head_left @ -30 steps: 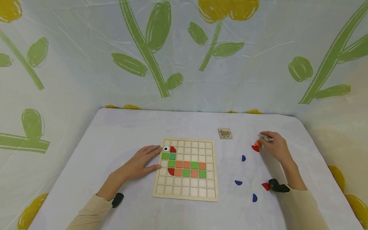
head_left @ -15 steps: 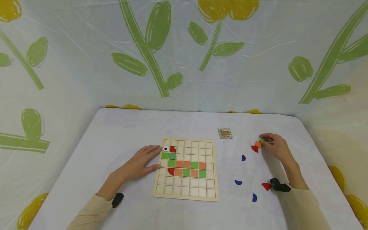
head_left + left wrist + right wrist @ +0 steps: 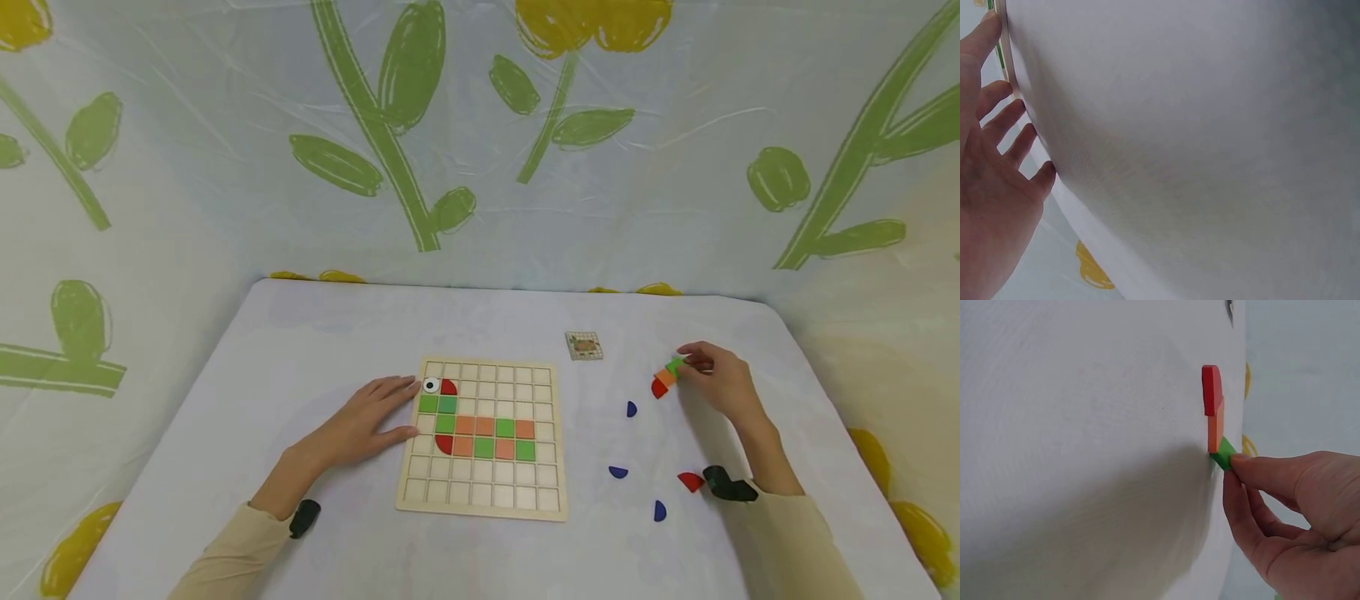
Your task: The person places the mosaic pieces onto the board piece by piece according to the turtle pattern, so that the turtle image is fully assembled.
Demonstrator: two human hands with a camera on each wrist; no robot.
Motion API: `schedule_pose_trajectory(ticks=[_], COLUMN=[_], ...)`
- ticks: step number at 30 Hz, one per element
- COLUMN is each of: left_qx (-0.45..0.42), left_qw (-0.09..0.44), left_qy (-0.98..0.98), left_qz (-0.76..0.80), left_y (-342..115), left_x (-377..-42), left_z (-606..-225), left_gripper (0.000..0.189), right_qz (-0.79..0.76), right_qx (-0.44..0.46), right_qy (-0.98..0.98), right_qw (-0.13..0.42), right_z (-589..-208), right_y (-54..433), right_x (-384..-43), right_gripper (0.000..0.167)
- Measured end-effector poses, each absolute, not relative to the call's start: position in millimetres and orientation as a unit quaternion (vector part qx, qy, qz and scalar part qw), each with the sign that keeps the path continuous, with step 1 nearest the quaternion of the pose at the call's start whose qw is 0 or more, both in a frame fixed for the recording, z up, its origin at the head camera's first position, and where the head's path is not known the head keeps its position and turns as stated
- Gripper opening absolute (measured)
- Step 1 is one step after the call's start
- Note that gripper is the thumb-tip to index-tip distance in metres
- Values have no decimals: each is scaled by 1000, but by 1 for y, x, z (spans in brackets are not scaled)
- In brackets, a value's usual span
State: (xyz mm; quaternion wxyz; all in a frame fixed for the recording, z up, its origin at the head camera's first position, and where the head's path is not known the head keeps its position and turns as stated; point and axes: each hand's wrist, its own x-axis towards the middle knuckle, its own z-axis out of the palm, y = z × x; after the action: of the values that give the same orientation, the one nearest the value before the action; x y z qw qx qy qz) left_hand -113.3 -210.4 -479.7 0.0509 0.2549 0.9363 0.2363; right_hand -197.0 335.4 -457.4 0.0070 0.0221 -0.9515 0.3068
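At the left, the left hand (image 3: 365, 423) lies wide, fingers straight and spread, with its fingertips and thumb at the left edge of a pale wooden square board (image 3: 522, 392) ruled into a grid. That light steadying touch suits the moment; pressing harder could shift the board and jog what sits in its cells. There, a round white eye tile (image 3: 431, 386) and a run of green, orange and red tiles (image 3: 484, 426) lie neatly within the grid lines.

Right of the board, a small square printed card (image 3: 584, 345) lies farther back, and three dark blue half-disc pieces (image 3: 632, 409) lie scattered well apart, out of the way.

Beyond them comes a tight row: a flat red round-edged piece (image 3: 659, 388), a flat orange piece (image 3: 666, 377), then a flat bright green square tile (image 3: 675, 367), close against the orange one; whether they overlap I cannot tell. The right hand (image 3: 718, 382) pinches the green tile narrowly between thumb and fingers. Careful handling probably means gripping only the far edge, levelling the tile and moving it gently, so its near corner does not knock the orange piece. The forearm should stay raised, since a red quarter-round piece (image 3: 691, 482) lies just beside the black wrist camera (image 3: 729, 484).
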Motion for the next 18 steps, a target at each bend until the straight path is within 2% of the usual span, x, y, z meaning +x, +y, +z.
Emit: schedule_pose_trajectory(ticks=[18], left_qx=[258], left_qw=[49], left_qy=[935], left_qz=[239], left_y=[-210], left_x=[-113], left_z=[-478], left_gripper=[73], right_qz=[326], right_qx=[59], right_qy=[-943], right_qw=[28], right_z=[-444], right_y=[311], right_x=[-186], right_gripper=[21])
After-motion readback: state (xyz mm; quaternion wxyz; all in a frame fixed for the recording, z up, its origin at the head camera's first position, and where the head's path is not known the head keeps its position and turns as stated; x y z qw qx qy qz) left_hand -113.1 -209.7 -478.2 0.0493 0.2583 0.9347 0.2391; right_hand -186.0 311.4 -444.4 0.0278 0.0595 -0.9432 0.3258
